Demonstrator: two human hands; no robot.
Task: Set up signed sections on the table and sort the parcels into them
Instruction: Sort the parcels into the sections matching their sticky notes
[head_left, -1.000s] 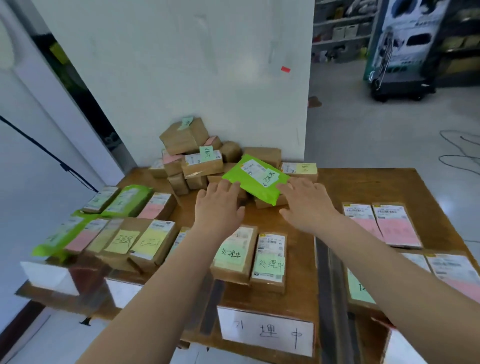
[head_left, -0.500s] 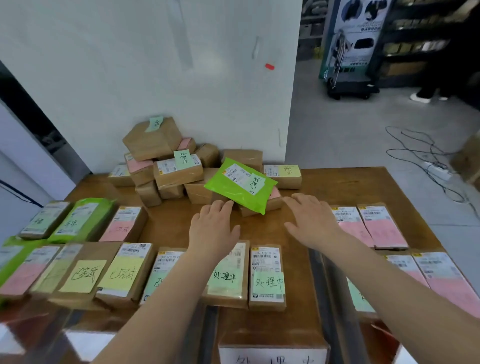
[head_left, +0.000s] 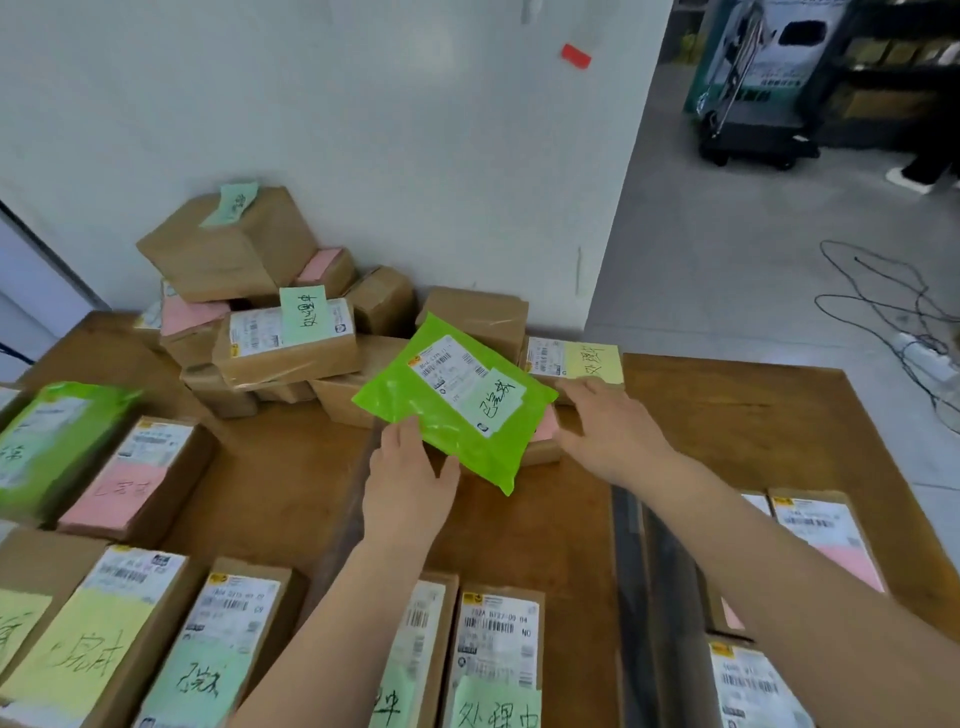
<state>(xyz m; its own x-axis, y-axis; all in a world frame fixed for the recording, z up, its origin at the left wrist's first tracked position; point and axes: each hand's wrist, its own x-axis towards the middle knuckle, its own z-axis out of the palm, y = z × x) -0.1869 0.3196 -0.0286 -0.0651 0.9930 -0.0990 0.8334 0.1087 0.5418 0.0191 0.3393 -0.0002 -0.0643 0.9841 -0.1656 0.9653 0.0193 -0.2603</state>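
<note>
A green plastic mailer (head_left: 452, 410) with a white shipping label and a handwritten note lies tilted on the pile of brown boxes (head_left: 291, 343) at the back of the wooden table (head_left: 291, 493). My left hand (head_left: 405, 483) touches the mailer's near left edge, fingers fairly straight, thumb spread toward its lower corner. My right hand (head_left: 608, 431) reaches to the mailer's right corner with spread fingers, over a brown box with a pink note (head_left: 543, 436) and beside a box with a yellow note (head_left: 576, 361). Neither hand visibly clasps anything.
Sorted parcels with green notes (head_left: 493, 660) lie along the near edge, yellow- and pink-noted ones (head_left: 130, 478) with a green mailer (head_left: 47, 441) at left, pink-noted ones (head_left: 826, 540) at right. A white wall (head_left: 363, 156) stands behind the pile. Cables (head_left: 883, 301) lie on the floor at right.
Both hands have moved forward from above the green-noted parcels to the green mailer; the left now touches its near edge, the right is at its right corner. The camera has come closer.
</note>
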